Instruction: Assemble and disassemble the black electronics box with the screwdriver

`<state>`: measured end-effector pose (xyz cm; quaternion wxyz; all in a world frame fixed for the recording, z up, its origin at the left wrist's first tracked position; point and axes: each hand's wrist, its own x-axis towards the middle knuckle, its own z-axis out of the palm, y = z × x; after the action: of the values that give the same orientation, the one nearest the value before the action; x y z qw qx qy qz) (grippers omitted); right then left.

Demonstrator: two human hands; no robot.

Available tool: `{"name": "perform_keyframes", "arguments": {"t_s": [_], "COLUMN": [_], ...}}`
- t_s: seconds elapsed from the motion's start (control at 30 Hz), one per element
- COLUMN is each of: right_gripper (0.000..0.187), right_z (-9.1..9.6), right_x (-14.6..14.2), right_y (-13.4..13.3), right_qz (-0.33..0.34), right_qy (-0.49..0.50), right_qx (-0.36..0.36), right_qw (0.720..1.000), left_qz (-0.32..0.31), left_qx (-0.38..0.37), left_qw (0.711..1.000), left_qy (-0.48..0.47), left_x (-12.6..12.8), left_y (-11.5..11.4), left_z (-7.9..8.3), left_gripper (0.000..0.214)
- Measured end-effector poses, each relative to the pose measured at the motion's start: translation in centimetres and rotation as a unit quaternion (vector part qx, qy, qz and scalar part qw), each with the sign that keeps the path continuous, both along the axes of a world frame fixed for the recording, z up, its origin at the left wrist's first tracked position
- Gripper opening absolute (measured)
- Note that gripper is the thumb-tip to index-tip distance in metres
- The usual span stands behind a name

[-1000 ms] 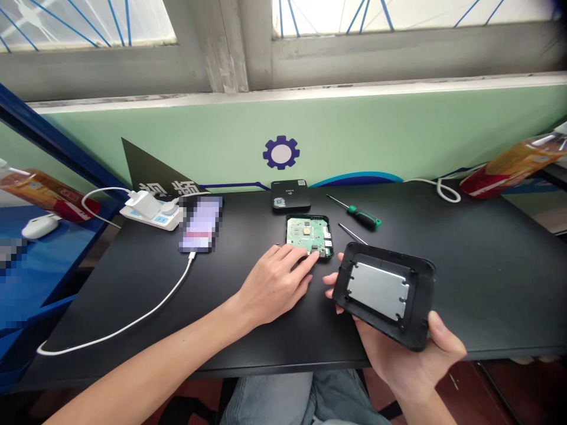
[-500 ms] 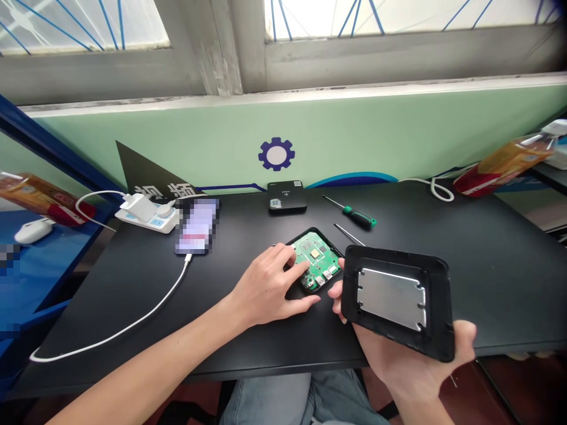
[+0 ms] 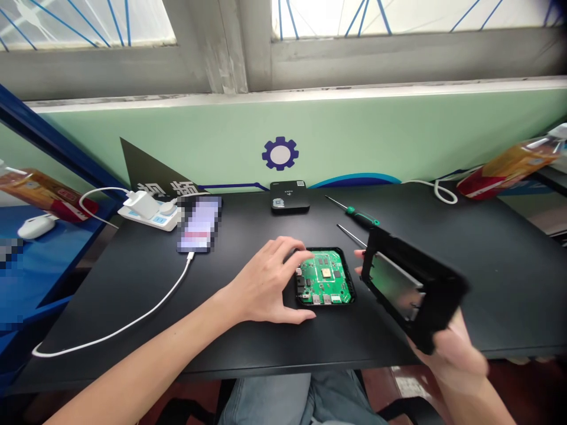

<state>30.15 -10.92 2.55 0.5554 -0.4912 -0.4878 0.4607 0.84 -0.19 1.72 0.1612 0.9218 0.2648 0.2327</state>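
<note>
A shallow black case with a green circuit board inside lies flat on the black table, its port row facing me. At its left edge is my left hand, fingers curved and apart, thumb stretched out near the front corner; fingertips overlap the rim, though whether they press on it I cannot tell. My right hand grips a black cover with a silver metal plate on its inner side. The cover is tilted steeply above the table, right of the board, and hides part of that hand.
Behind the board lie a green-and-black screwdriver and a thin metal shaft, partly hidden by the cover. A closed black box stands at the back. To the left are a phone, a white cable and a power strip.
The case with the circuit board has turned square to me and shifted slightly right. My right hand has moved right and tipped the cover more steeply.
</note>
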Motion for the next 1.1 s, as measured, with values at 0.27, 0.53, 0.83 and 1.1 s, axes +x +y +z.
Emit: {"name": "perform_keyframes", "arguments": {"t_s": [0.27,0.53,0.83,1.1], "right_gripper": [0.1,0.094,0.088,0.078], "right_z": [1.5,1.5,1.1,0.7], "right_x": [0.9,0.8,0.7,0.8], "right_y": [4.6,7.7,7.0,7.0], "right_qz": [0.165,0.24,0.245,0.255], "right_qy": [-0.395,-0.471,-0.477,-0.447], "right_qx": [0.116,0.125,0.101,0.058], "right_qw": [0.897,0.84,0.838,0.855], "left_qz": [0.02,0.014,0.013,0.019], "left_qx": [-0.096,-0.105,-0.093,-0.097], "left_qw": [0.995,0.994,0.996,0.995], "left_qy": [-0.012,-0.007,-0.003,-0.014], "left_x": [-0.9,-0.8,-0.8,-0.5], "left_y": [1.2,0.9,0.7,0.6], "left_z": [0.0,0.0,0.0,-0.4], "left_gripper": [0.142,0.137,0.136,0.142]}}
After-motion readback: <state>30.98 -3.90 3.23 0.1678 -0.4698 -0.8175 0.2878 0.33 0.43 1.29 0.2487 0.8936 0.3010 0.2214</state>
